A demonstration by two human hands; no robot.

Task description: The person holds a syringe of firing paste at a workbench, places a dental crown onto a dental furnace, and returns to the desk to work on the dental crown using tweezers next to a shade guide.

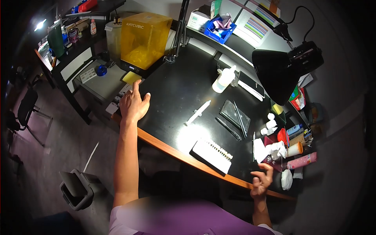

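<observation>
My left hand (134,103) reaches out over the table's left edge, index finger and thumb apart and nothing visible in it. Its index fingertip is at or just beside a small yellow pad (131,76); whether they touch I cannot tell. Above the front right edge, my right hand (261,181) hovers with bent, separated fingers, also holding nothing visible. Nearest to it are crumpled white tissues (277,149) and a white shade guide (211,156) with a row of tooth-shaped tabs. A syringe (197,112) lies mid-table, left of a dark flat case (234,113) and a black pen (228,129).
An amber-covered ANYCUBIC machine (145,41) stands at the back left. A white bottle (224,79) is near the back, below a blue bin (220,29). The black lamp (288,66) overhangs the right side. A pink tube (301,160) lies among clutter there.
</observation>
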